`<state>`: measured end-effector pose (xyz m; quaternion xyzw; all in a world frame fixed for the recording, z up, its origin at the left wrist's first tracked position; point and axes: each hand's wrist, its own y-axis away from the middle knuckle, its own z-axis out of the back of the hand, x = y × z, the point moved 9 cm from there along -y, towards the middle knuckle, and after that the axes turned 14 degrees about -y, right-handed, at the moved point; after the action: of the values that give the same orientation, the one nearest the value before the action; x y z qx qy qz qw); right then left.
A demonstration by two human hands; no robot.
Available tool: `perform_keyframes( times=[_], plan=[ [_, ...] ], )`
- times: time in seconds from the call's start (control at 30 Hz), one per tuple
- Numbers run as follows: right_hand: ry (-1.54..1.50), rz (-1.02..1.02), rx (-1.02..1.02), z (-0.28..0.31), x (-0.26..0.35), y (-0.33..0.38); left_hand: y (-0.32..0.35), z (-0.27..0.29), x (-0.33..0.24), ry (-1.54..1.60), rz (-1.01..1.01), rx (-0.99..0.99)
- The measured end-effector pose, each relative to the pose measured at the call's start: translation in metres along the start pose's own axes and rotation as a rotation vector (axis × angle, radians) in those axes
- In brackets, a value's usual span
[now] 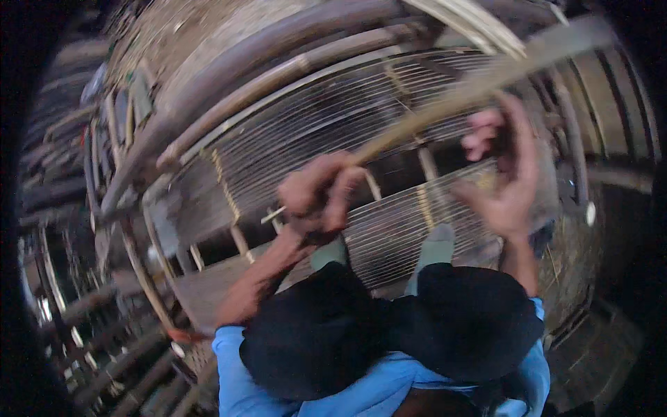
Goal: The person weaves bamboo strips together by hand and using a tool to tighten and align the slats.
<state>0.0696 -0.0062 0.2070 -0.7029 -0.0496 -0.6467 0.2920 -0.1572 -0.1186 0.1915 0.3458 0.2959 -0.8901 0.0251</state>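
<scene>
My left hand (323, 191) is closed round the near end of a long flat bamboo strip (424, 121). The strip slants up to the far right, growing wider toward its blurred far end. On its right side, just below it, my right hand (511, 170) is raised with fingers apart and bent, and nothing shows in its grasp. Under both hands lies a slatted mat (278, 149) of thin parallel strips, bound across with yellowish cord (224, 184). A small pale stick end (273, 215) shows beside my left wrist.
Thick poles (278, 45) run along the mat's far side. Pale split bamboo lengths (479, 28) cross the top right. Several loose poles and sticks (132, 111) lie at the left. My knees (313, 333) and socked feet (438, 243) are at the near side.
</scene>
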Motion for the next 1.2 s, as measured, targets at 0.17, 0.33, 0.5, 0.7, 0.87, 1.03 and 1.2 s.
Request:
perform_keyframes(
  times=[0.17,0.33,0.5,0.7,0.87,1.03,1.2],
  plan=[
    [-0.482,-0.307,-0.34,0.094,-0.041,0.038,0.082,-0.018,0.018,-0.024,-0.126,0.26],
    [-0.822,-0.043,0.241,0.091,-0.036,0.092,0.149,0.002,0.075,-0.122,-0.054,0.362],
    [-1.056,-0.342,-0.493,0.15,-0.111,0.117,0.225,0.088,0.18,-0.496,0.342,0.213],
    [-0.705,-0.694,-0.519,0.176,-0.171,0.156,0.297,0.182,0.265,-0.973,0.657,0.232],
    [-0.34,-0.752,-0.383,0.126,-0.179,0.145,0.32,0.215,0.295,-0.949,0.723,0.102],
    [-0.388,-0.818,-0.327,0.102,-0.19,0.145,0.33,0.231,0.311,-0.873,0.902,0.037],
    [-0.321,-0.891,-0.345,0.088,-0.201,0.156,0.327,0.24,0.303,-0.942,0.774,-0.035]
  ],
)
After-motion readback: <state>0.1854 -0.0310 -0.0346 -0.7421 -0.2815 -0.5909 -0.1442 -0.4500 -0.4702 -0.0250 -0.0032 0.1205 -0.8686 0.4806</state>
